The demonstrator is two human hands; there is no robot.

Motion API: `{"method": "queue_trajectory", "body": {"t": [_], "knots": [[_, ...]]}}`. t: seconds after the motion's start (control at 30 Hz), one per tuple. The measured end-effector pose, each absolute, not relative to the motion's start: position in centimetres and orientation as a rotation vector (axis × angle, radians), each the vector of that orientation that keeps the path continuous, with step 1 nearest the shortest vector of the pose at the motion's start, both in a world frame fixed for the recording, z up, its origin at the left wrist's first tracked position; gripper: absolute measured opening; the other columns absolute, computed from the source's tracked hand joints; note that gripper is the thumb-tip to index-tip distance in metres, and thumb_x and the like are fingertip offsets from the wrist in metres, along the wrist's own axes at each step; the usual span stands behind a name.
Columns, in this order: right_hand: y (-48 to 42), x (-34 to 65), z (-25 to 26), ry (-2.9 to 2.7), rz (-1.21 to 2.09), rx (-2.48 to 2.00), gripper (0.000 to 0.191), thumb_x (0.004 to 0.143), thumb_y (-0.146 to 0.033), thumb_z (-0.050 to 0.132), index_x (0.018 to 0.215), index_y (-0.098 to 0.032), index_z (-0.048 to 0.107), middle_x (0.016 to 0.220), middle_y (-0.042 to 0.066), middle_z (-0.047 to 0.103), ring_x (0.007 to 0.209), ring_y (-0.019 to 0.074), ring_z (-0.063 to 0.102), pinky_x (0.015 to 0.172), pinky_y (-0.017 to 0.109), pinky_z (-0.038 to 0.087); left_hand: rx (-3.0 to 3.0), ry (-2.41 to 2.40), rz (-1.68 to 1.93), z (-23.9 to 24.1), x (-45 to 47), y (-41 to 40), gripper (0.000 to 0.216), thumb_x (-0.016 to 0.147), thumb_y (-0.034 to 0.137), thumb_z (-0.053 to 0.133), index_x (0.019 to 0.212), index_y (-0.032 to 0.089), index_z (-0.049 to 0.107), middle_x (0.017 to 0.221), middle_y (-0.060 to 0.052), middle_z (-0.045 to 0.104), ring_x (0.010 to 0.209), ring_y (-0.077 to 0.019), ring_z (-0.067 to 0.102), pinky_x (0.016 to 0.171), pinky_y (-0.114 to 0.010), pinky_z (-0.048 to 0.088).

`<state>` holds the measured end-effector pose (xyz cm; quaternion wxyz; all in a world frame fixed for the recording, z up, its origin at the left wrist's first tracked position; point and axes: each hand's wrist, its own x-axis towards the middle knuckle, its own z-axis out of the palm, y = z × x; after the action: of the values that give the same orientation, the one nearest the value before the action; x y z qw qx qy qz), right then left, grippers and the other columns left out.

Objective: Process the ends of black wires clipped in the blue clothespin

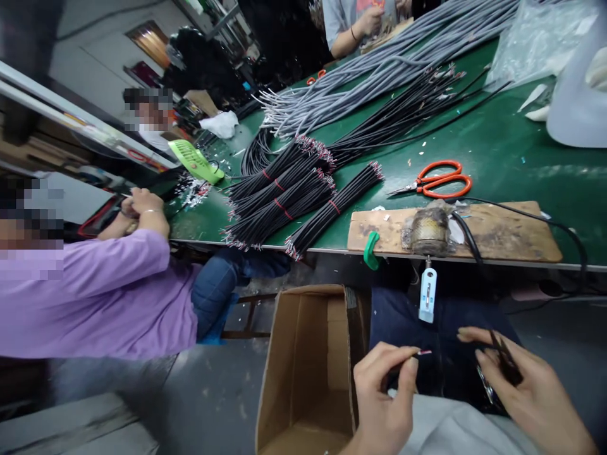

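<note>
In the head view, my left hand (384, 392) pinches a thin cable end (424, 352) between thumb and forefinger, its short red and white wires sticking out to the right. The rest of that cable is mostly hidden by my fingers. My right hand (535, 382) is curled around a small dark hand tool (506, 360); its exact kind is blurred. Both hands are over my lap, apart from each other. Above them, a light blue wire-twisting head (427, 297) juts from a small motor (429, 230) past the table edge.
The motor sits on a wooden board (512, 230) beside a green clamp (371, 251). Orange-handled scissors (443, 180), black cable bundles (279, 196) and grey cables (322, 104) lie on the green table (497, 164). A cardboard box (308, 354) stands left; a co-worker (95, 291) sits beyond it.
</note>
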<state>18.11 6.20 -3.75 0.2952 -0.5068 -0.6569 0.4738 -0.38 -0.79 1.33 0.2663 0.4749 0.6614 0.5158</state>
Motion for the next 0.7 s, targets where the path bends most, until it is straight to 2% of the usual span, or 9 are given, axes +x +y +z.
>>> {"method": "queue_trajectory", "body": {"t": [0.1,0.27,0.4,0.5,0.7], "knots": [[6.0,18.3,-2.1,-1.879,1.015,-1.122,0.013,0.082,-0.016,0.064,0.09,-0.026,0.067,0.085,0.0,0.072,0.065,0.0135,0.068,0.057,0.019,0.052,1.334,1.758,1.444,1.5,0.1,-1.1,0.017,0.08,0.006,0.064,0.088,0.017,0.074,0.065,-0.003,0.068,0.057,-0.0146,0.064,0.054,-0.024,0.049],[5.1,16.2,0.5,-1.912,1.083,-0.953,0.021,0.082,-0.012,0.065,0.098,-0.025,0.064,0.08,0.0,0.07,0.049,0.0102,0.06,0.044,0.019,0.048,1.412,1.71,1.53,2.0,0.5,-1.2,0.026,0.073,-0.002,0.067,0.09,0.017,0.075,0.07,-0.006,0.073,0.061,-0.0154,0.066,0.056,-0.023,0.052],[5.8,15.5,1.1,-1.909,1.347,-0.851,0.012,0.087,-0.015,0.062,0.095,-0.024,0.065,0.08,0.001,0.069,0.062,0.0134,0.065,0.053,0.02,0.053,1.446,1.697,1.546,2.2,0.4,-1.2,0.025,0.071,-0.003,0.068,0.087,0.015,0.075,0.069,-0.006,0.073,0.059,-0.0154,0.067,0.054,-0.023,0.052],[6.0,15.4,0.9,-1.876,1.404,-0.81,0.013,0.088,-0.014,0.061,0.093,-0.024,0.065,0.081,0.001,0.069,0.07,0.0149,0.068,0.061,0.021,0.056,1.452,1.729,1.506,2.4,0.4,-1.2,0.02,0.071,0.0,0.07,0.084,0.015,0.075,0.063,-0.005,0.073,0.054,-0.0157,0.066,0.051,-0.023,0.051],[5.3,14.8,1.1,-1.914,1.27,-0.88,0.01,0.089,-0.013,0.056,0.088,-0.022,0.061,0.072,0.001,0.064,0.054,0.0123,0.06,0.047,0.021,0.048,1.231,1.771,1.288,2.3,0.9,-1.3,0.009,0.078,0.012,0.068,0.071,0.011,0.074,0.049,-0.005,0.067,0.04,-0.0148,0.063,0.043,-0.021,0.046]]}}
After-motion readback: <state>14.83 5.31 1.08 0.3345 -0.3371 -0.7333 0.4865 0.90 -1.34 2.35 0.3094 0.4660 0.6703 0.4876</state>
